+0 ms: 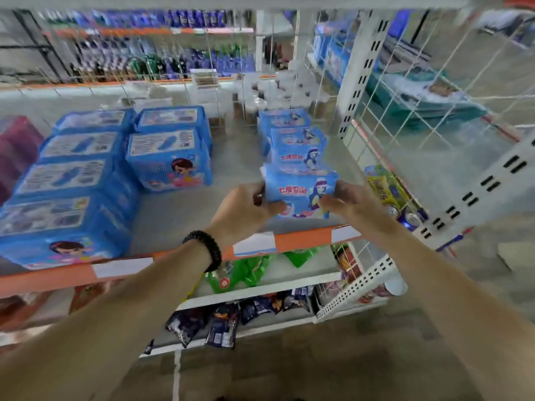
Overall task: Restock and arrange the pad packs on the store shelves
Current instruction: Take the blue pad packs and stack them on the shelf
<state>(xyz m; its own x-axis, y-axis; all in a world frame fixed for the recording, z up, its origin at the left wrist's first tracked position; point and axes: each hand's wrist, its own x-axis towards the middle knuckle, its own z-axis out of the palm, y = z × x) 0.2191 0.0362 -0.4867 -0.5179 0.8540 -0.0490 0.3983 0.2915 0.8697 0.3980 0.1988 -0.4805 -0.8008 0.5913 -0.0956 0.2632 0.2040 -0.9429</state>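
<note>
1. The shelf (179, 209) carries stocked blue pad packs (72, 175) at left, with bare floor mid-shelf.
2. A short row (292, 134) stands behind the front pack (301, 195).
3. The left hand (246, 209) and right hand (347, 201) clamp that pack's sides, seemingly just seated; blur hides the contact.

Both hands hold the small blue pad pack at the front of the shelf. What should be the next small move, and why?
Probably set the pad pack down upright and push it back against the row of matching packs behind it. The left hand and right hand grip its two sides near the shelf's orange front edge, so it seems not yet lined up with that row.
</note>
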